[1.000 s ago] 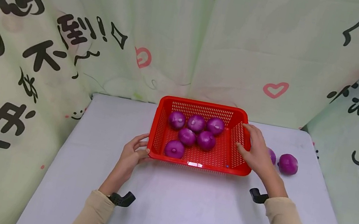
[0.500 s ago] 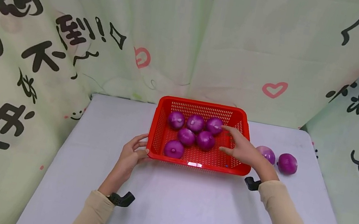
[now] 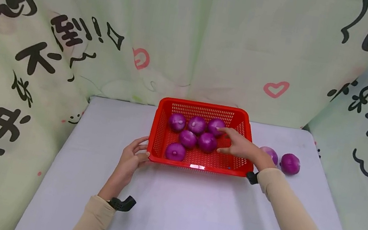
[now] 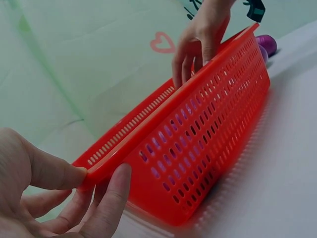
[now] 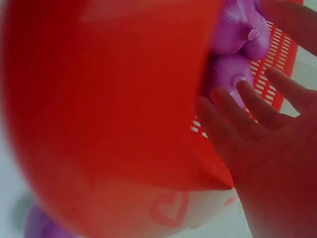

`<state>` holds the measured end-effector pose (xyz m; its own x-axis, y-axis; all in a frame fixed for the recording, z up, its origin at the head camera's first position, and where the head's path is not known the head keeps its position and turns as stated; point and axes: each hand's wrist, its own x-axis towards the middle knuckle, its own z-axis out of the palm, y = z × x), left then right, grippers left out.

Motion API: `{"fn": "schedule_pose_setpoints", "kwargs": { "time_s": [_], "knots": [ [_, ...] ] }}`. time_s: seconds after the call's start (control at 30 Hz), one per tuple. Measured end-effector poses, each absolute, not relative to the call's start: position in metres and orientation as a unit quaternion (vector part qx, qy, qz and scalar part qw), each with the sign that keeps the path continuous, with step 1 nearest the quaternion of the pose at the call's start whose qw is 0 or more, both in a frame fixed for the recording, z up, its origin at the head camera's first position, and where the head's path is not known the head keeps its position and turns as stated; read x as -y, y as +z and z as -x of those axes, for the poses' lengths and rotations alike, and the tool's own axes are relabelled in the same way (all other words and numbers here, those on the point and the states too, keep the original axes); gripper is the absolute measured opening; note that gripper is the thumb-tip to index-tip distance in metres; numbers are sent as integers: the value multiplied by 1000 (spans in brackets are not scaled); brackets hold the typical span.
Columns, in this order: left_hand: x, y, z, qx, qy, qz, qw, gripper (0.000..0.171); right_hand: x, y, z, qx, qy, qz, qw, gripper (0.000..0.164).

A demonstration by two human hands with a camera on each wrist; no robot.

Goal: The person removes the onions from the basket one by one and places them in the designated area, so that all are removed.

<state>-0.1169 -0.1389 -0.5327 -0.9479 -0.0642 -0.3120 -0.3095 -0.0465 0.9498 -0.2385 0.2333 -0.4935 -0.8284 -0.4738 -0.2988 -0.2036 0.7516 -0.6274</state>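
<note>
"Purple onions (image 3: 207, 142), six of them, sit toward the left and back of that red basket (image 3: 204, 105): three along the far side, two just in front, and one alone near the front left"

"And where are they from the right hand (image 3: 238, 144)?"

"Just to its left. The hand hangs over the basket's right half, beside the group, and seen from above its fingertips overlap the far right onion (image 3: 214, 125). Whether they actually touch it, I can't tell"

"Has it got hold of anything?"

"No, its fingers are loose and apart, with nothing between them"

"What about the left hand (image 3: 130, 159)?"

"That one pinches the basket's rim at the near left corner, thumb against the edge, fingers underneath. The lone onion (image 3: 175, 151) is nearest to it, on the inner side of the wall"

"I count two more onions (image 3: 290, 164) on the white table (image 3: 188, 214)"

"Yes, side by side outside the basket's right end, the closer one partly hidden behind the right forearm (image 3: 262, 160)"
</note>
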Motion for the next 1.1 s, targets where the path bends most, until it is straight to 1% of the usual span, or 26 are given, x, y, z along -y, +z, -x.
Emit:
{"fn": "schedule_pose_setpoints", "kwargs": {
  "time_s": [0.23,0.53,0.73,0.87,1.1],
  "knots": [
    [139,-532,116,-680,716,130,87,60,-227,-488,244,-906,-289,190,245,82],
    [140,-532,117,-681,715,135,83,61,-214,-483,254,-894,-272,231,270,77],
    [142,-532,118,-679,716,137,87,60,-204,-486,261,-895,-238,248,284,75],
    [143,-531,118,-676,719,136,86,61,-201,-489,264,-898,-217,250,289,74],
    [141,-530,117,-684,712,135,87,62,-194,-488,265,-900,-188,237,312,79]
  ]
}}
